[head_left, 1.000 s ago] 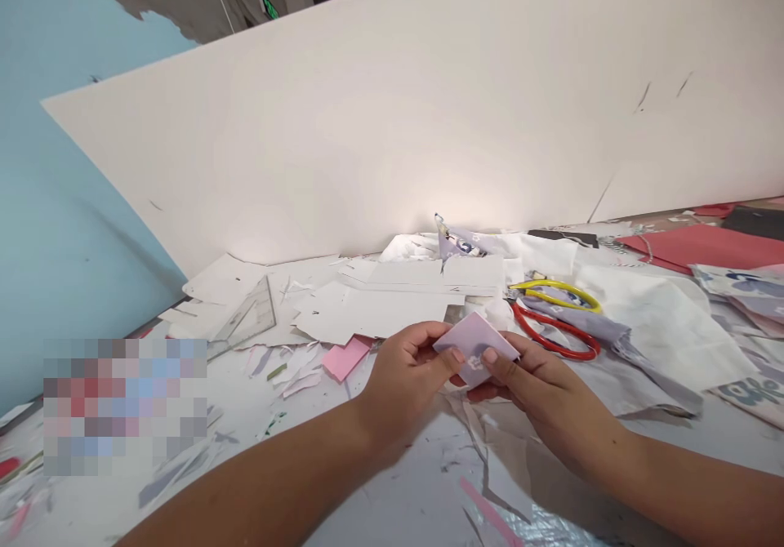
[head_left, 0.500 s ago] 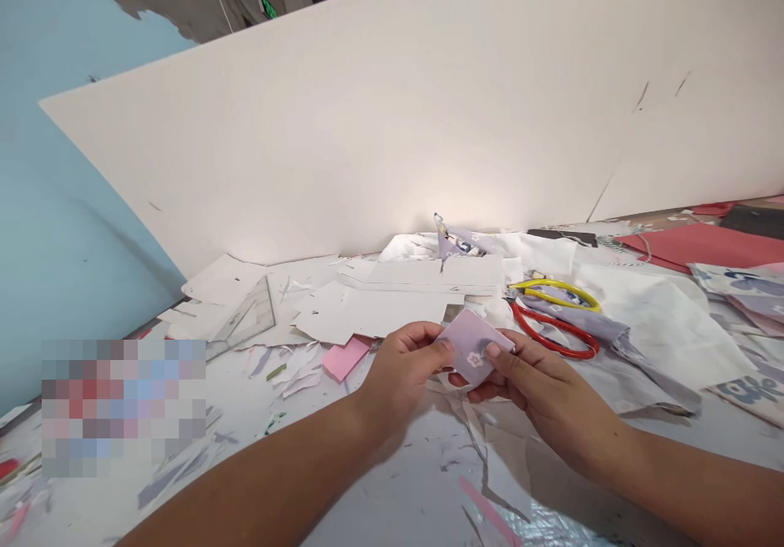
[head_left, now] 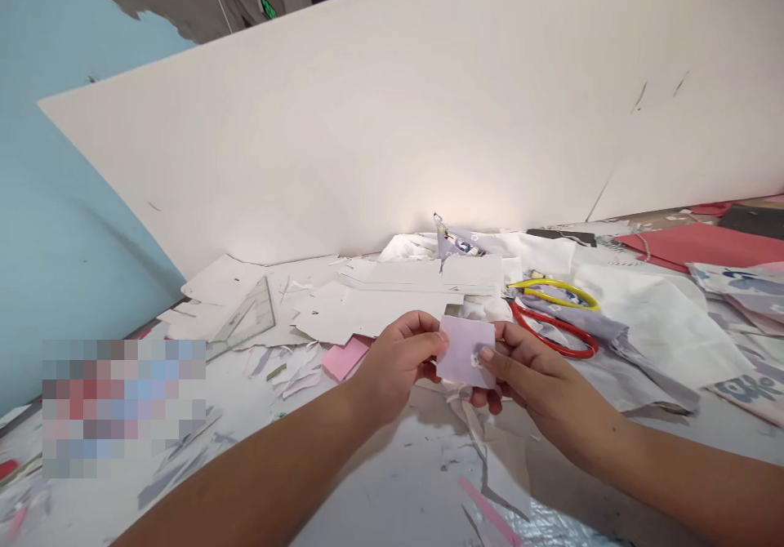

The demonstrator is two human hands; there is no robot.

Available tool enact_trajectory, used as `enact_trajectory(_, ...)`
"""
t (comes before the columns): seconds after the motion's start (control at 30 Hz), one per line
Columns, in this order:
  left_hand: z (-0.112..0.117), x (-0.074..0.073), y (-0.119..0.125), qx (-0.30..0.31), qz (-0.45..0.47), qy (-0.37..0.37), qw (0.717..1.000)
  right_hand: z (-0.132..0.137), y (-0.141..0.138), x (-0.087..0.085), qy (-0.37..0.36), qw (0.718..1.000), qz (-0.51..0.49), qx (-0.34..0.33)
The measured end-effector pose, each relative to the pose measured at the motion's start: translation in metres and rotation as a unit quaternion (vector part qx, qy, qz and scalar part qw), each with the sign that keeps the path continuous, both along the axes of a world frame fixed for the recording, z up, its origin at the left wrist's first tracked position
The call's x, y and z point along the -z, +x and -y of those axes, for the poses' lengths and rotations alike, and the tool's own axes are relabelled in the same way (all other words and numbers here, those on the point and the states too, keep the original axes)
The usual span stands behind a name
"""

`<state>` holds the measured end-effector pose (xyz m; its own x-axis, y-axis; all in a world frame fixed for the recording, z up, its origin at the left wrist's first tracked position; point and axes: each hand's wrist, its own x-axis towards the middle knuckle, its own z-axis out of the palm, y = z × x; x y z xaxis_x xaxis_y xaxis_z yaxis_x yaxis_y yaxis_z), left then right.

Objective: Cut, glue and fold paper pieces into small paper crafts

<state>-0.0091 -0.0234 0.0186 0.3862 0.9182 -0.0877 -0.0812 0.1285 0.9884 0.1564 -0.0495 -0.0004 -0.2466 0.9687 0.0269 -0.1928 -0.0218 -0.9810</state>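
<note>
Between my two hands is a small lilac square with a white flower print near its lower right; whether it is fabric, paper or covered card I cannot tell. My left hand pinches its left edge, thumb on the front face. On the right edge, my right hand grips it with the thumb beside the flower and fingers behind. The square is held up above the table. Just beyond my right hand lie scissors with one yellow and one red handle, on lilac printed cloth.
White card pieces and a clear set square lie at the back left. A pink card piece is left of my hands. White cloth and red sheets lie to the right. A white board stands behind.
The lilac square has turned from a diamond-like tilt to nearly upright, its sides now about level. My fingers have shifted slightly along its edges.
</note>
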Motion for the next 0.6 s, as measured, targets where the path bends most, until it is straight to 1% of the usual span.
enact_trajectory(0.13,-0.0021,0.0005,-0.0022,0.033,0.007,0.003,0.999,-0.0004,-0.0003,-0.0012,-0.005,1.0,0.004,0.002)
enact_trajectory(0.3,-0.0039,0.0034,-0.0034,0.029,0.004,0.023,0.999,-0.002,-0.0022,-0.0011,-0.023,0.999,-0.03,0.004)
enact_trajectory(0.37,-0.0025,0.0027,-0.0027,0.044,-0.011,0.025,0.999,-0.0019,-0.0019,-0.0007,-0.019,0.999,-0.044,0.021)
enact_trajectory(0.47,0.0012,0.0004,-0.0001,0.073,-0.048,0.031,0.996,-0.0009,-0.0002,-0.0005,0.007,0.997,-0.027,0.068)
enact_trajectory(0.53,0.0028,-0.0001,0.0019,0.06,-0.052,0.039,0.996,-0.0003,0.0009,-0.0012,0.022,0.996,-0.01,0.084)
enact_trajectory(0.6,0.0028,0.0009,0.0032,0.025,-0.04,0.048,0.998,-0.0004,0.0017,-0.0024,0.029,0.996,-0.004,0.086)
